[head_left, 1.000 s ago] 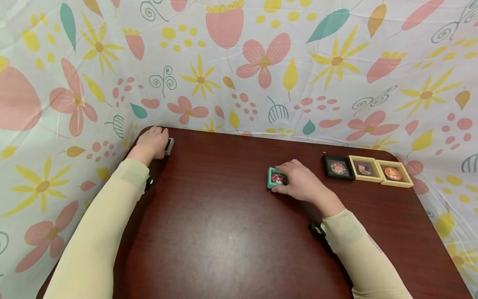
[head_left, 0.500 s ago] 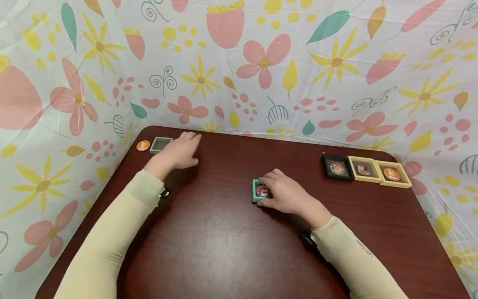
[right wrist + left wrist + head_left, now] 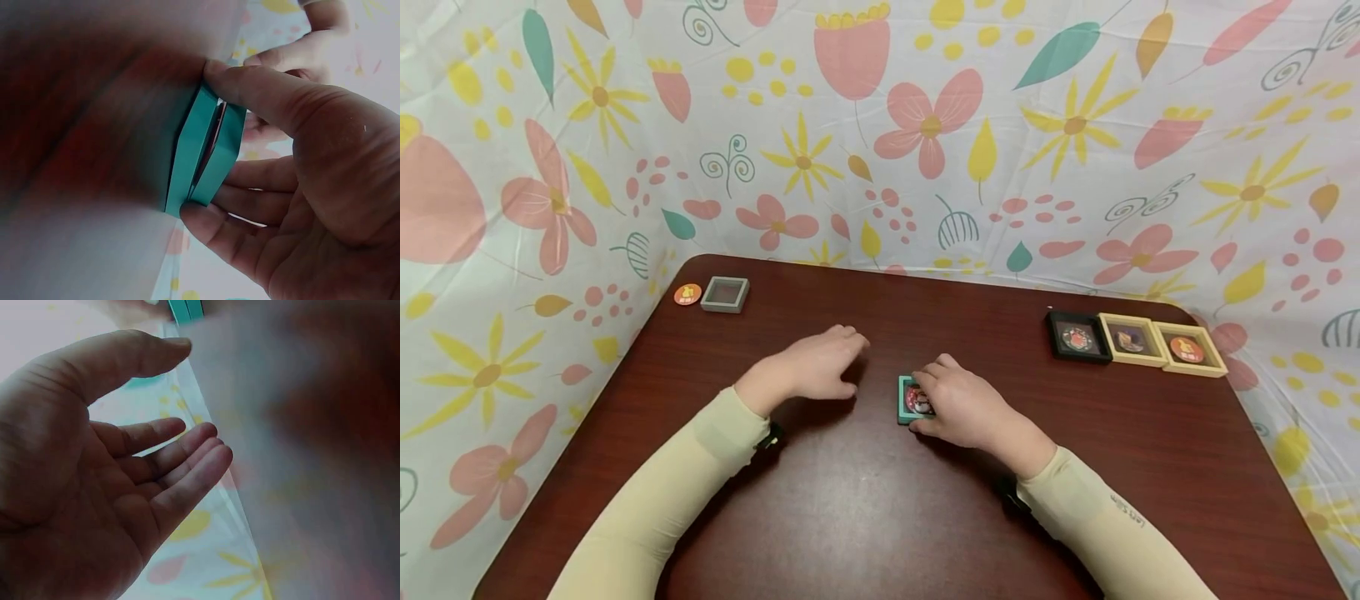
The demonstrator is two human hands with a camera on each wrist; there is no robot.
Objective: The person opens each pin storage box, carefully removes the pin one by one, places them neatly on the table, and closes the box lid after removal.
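My right hand (image 3: 970, 408) grips a small square teal display frame (image 3: 903, 404) by its edges, over the middle of the table. A round red picture badge (image 3: 917, 400) shows inside it. In the right wrist view the frame (image 3: 190, 150) has two halves with a narrow gap, wider toward the thumb end, and the badge's rim shows in between. To the left of the frame, my left hand (image 3: 812, 367) is apart from it and holds nothing. In the left wrist view its fingers (image 3: 194, 481) are loosely bent, with the teal frame (image 3: 186, 311) at the top edge.
At the back left lie a round orange badge (image 3: 687, 294) and a grey frame (image 3: 706, 297) with no badge in it. At the back right a black frame (image 3: 1078, 357) and two cream frames (image 3: 1133, 361) stand in a row, each holding a badge. Flowered cloth (image 3: 895, 208) hangs behind the table.
My left hand has left the grey frame and moved right and nearer, uncovering it and the orange badge. The right hand has brought the teal frame left and toward the body.
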